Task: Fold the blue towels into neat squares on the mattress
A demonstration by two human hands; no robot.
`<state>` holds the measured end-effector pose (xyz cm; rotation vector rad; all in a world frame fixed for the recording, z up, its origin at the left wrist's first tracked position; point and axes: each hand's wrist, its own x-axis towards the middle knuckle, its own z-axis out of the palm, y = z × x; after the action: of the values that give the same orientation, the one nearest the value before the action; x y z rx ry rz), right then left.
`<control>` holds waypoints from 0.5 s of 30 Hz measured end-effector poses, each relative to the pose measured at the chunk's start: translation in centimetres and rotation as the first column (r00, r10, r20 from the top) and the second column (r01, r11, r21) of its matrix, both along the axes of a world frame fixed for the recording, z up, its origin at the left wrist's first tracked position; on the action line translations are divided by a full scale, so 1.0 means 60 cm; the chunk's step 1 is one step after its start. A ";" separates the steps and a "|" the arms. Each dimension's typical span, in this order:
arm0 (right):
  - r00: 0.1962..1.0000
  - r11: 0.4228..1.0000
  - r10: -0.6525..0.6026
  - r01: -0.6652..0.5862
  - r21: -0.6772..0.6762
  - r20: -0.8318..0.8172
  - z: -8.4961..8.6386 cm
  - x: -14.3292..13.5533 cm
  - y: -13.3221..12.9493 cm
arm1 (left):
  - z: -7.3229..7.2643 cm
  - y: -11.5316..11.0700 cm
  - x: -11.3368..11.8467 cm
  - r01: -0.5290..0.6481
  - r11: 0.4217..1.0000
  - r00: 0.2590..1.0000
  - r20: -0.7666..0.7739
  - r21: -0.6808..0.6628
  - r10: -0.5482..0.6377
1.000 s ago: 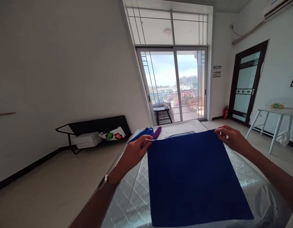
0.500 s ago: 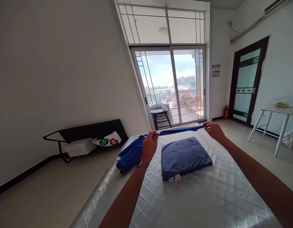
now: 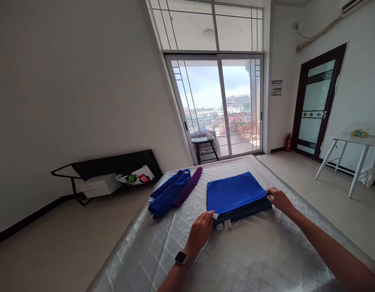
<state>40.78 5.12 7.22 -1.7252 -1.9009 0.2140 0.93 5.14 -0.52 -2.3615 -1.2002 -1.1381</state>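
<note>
A bright blue cloth (image 3: 234,192) lies flat over the folded dark blue towel (image 3: 251,209), whose front side shows below it. My left hand (image 3: 202,229) pinches the cloth's near left corner, beside a small white tag. At the near right corner, my right hand (image 3: 279,200) has its thumb and fingers closed on the cloth's edge. White labels (image 3: 226,224) stick out from under the front of the stack. To the left lie blue folded cloths (image 3: 169,196) and a narrow purple cloth (image 3: 189,188), apart from my hands.
The silvery quilted mattress (image 3: 151,243) spreads beneath everything. A black rack (image 3: 114,164) with white boxes and a printed bag stands by the left wall. A white table (image 3: 357,141) with a tissue pack is at the right. Beyond the mattress is a sliding glass door (image 3: 202,93).
Both hands have come toward me with the blue cloth, from the mattress's far edge down over the dark blue towel. The cloth now covers the towel's top. The purple cloth has come into view.
</note>
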 end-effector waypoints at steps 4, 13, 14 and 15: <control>0.998 0.992 0.009 -0.001 -0.129 0.064 -0.014 -0.006 -0.018 | -0.001 -0.015 0.000 -0.034 0.982 0.998 -0.057 -0.186 0.024; 0.985 0.981 -0.042 0.072 -0.179 0.166 -0.001 -0.014 -0.036 | 0.057 -0.038 0.005 -0.129 0.861 0.989 -0.125 -0.493 0.077; 0.988 0.983 -0.039 0.065 -0.173 0.147 -0.002 -0.017 -0.036 | 0.059 -0.037 0.007 -0.149 0.861 0.989 -0.090 -0.486 0.120; 0.992 0.985 -0.041 0.060 -0.161 0.120 -0.004 -0.021 -0.035 | 0.060 -0.033 0.011 -0.169 0.862 0.985 -0.045 -0.478 0.168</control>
<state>39.54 3.00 6.98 -1.9306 -1.9677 0.2621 1.58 3.13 3.10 -2.5180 -1.8281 -0.8508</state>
